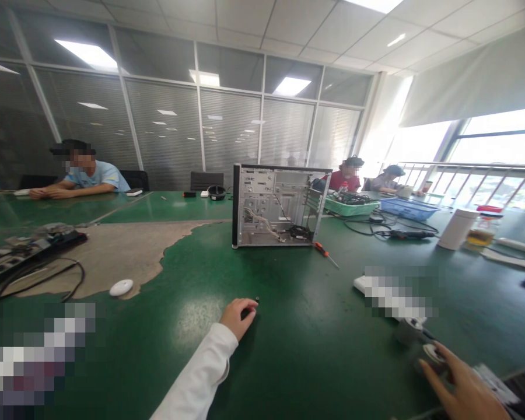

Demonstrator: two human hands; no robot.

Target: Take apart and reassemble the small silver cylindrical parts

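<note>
My left hand, in a white sleeve, is over the green table with its fingers curled in a pinch. At the fingertips shows a small dark piece, too small to name. At the lower right, my right hand has its thumb and fingers around a round grey thing with a pale top; motion blurs it. Just beyond stands a similar grey metal cylinder. Farther forward is an open computer case, upright, with loose cables inside. An orange-handled screwdriver lies at its right corner.
A white, partly pixelated object lies right of centre. Green basket, blue basket, white cylinder and red-lidded jar stand back right. At left are a white oval object and cabled equipment. Several people sit around.
</note>
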